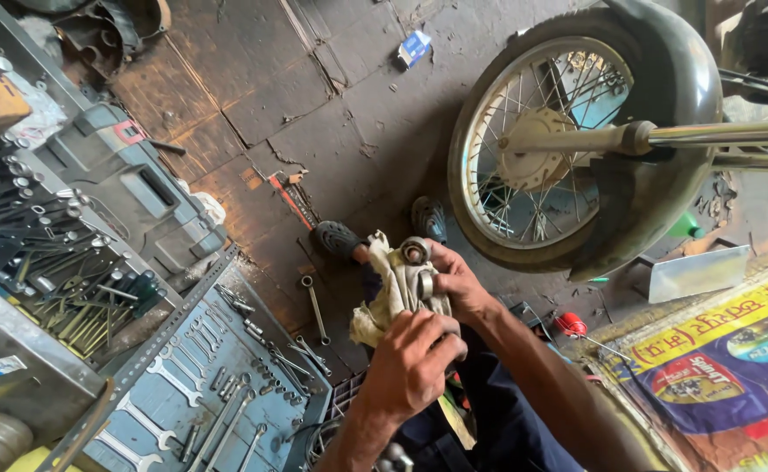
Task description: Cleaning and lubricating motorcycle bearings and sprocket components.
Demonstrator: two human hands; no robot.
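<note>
The person stands over a cracked, oil-stained concrete floor (314,105) and holds a small metal part (415,267) bundled in a pale, grimy rag (382,297) at about waist height, above their dark shoes (340,238). The part sits between the two hands: the right hand (458,284) cups it from the right side and behind, its fingers curled round the part and the cloth together, while the left hand (410,363) lies just below and nearer the camera, fingers clenched over the lower folds of the rag. So the part lies up and away from the left hand, and directly against the right, which is the nearer of the two. Its long axis seems to run roughly up and down in the view, with a round, ring-like end at the top and a second rounded boss just beneath; it looks like dull grey steel, smooth and greasy, against the soft, crumpled weave of the cloth. To the right stands a motorcycle wheel (567,140) with thin wire spokes, a black rubber tyre and a chrome fork tube running off to the side. To the left, an open blue tray (200,393) carries rows of bright spanners, and a lone spanner (316,310) lies on the floor near the shoes.
</note>
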